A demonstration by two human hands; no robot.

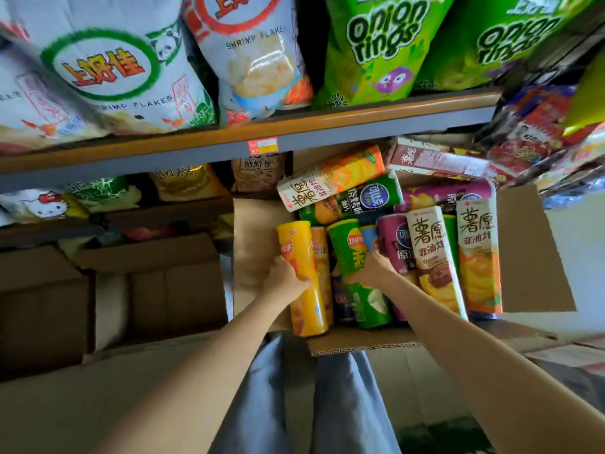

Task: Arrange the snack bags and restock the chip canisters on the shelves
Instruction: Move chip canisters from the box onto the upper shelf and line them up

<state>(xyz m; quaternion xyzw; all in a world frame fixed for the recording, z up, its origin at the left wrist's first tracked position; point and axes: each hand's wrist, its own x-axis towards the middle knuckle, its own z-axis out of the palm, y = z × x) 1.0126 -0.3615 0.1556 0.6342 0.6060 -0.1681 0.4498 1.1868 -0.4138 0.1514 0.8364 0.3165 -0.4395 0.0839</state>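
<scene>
The open box (530, 257) is of brown corrugated cardboard, matt and a little rough; the fluting shows along its near edge. The yellow canister (304, 276) and the green canister (357, 273) have smooth, glossy printed skins. The shrimp flakes bags (131, 67) and onion rings bags (376, 50) are of shiny plastic film, crinkled. The shelf edge (229, 132) looks like smooth wood over grey painted metal

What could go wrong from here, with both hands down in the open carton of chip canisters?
The left hand grips the yellow canister and the right hand the green canister; lifting both together may be less secure. The white-and-orange box lies loosely across the pile, so pulling neighbours out might shift it. The cardboard carton is crowded, so a snag seems possible.
</scene>
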